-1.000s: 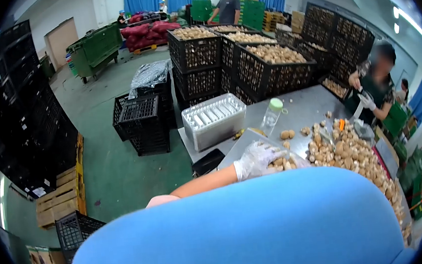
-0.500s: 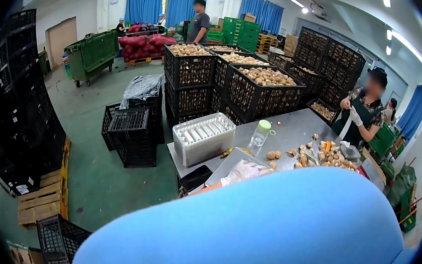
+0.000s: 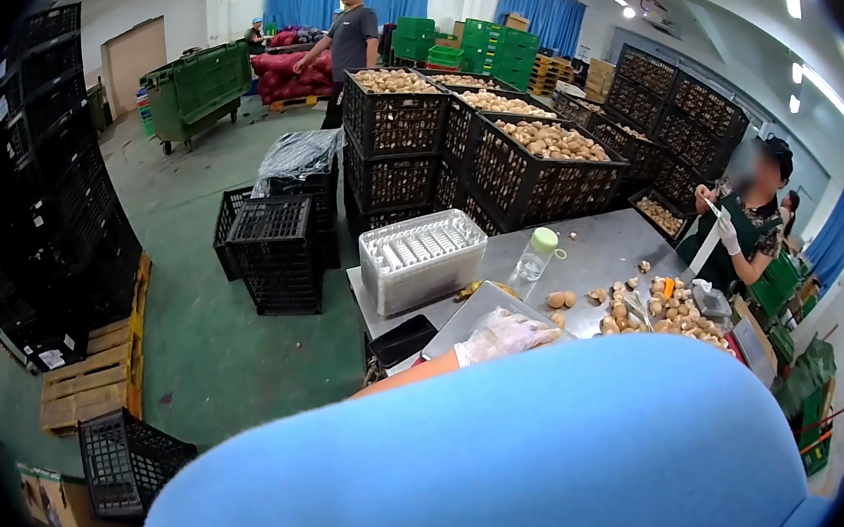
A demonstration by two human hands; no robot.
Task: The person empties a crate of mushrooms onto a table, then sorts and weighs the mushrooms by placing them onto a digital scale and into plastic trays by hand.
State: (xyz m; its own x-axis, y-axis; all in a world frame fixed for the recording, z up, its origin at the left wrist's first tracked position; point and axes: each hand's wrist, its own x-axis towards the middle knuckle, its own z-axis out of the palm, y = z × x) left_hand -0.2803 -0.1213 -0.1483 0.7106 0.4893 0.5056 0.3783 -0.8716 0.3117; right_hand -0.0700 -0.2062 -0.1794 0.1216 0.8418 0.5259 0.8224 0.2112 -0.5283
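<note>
My left hand (image 3: 506, 337), in a whitish glove, reaches over a clear plastic tray (image 3: 474, 311) on the metal table (image 3: 596, 245). Its fingers stretch to the right, the tips right at a brown mushroom (image 3: 557, 320). Two more mushrooms (image 3: 561, 300) lie just beyond them. To the right spreads a heap of loose mushrooms (image 3: 682, 309) with an orange object (image 3: 669, 287) among them. A large blue shape (image 3: 468, 450) fills the lower view and hides part of the hand's near edge. My right hand does not show.
Stacked clear containers (image 3: 422, 263), a black tray (image 3: 404, 339) and a green-lidded bottle (image 3: 534, 257) stand on the table. Crates of mushrooms (image 3: 544, 167) rise behind it. At the right, a co-worker (image 3: 749, 220) holds a white strip. Another person (image 3: 354, 34) stands farther back.
The view has shifted, so the table sits farther right. My left hand's fingertips now reach a mushroom. The person at the back has moved left, one arm held out.
</note>
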